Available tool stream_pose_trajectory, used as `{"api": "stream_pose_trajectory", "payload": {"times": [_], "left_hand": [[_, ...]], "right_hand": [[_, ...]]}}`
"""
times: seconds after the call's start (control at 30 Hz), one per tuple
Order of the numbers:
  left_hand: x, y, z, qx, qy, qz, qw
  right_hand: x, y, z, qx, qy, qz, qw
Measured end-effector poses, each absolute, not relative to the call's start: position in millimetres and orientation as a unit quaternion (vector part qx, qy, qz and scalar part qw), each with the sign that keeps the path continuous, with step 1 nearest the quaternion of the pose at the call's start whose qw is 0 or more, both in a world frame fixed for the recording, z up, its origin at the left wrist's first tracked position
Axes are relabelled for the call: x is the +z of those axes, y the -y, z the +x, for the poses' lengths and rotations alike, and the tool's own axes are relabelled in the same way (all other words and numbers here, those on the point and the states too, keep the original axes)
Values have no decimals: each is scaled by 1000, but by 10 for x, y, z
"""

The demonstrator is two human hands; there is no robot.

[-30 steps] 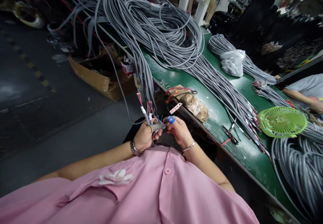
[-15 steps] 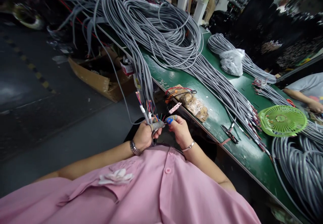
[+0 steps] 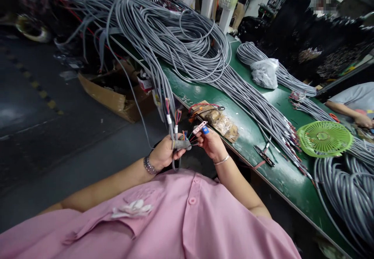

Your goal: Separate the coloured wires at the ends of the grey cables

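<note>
Two hands at coloured wires

No lettering, brand or number is legible on my remote feed: any print on the red-and-white box by the green bench, far left, and the marks on the nearer pink strip defeat me.

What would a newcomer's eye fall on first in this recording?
Probably the great looped bundle of grey cables, sprawled across the green table at upper centre. Next, the bright green round grille at the right. Then, just below centre, the left hand gripping cable ends, and the right hand beside it, wearing a blue wrap.
</note>
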State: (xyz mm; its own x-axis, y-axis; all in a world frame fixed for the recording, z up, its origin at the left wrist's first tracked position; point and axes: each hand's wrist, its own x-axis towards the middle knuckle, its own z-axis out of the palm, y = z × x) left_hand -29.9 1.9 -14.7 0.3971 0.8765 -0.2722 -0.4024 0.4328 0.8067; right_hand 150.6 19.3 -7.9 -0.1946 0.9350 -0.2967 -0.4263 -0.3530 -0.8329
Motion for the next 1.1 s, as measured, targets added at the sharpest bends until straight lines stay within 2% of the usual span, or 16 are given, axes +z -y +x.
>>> {"api": "stream_pose_trajectory", "payload": {"times": [0.13, 0.33, 0.5, 0.7, 0.93, 1.1], "left_hand": [[-111, -111, -269, 399, -338, 320, 790], [-85, -138, -234, 398, -338, 298, 799], [-117, -147, -241, 394, -344, 304, 796], [-132, -139, -209, 396, -355, 300, 792], [-120, -119, -152, 388, -374, 303, 786], [-91, -101, -169, 396, -379, 311, 777]], "right_hand": [[-201, -203, 1423, 581, 333, -480, 566], [-239, -193, 1367, 657, 331, -437, 518], [-233, -194, 1368, 542, 343, -497, 584], [-180, -261, 1336, 706, 234, -396, 538], [-160, -311, 1258, 700, 139, -386, 585], [-123, -280, 1291, 723, 160, -386, 550]]}}
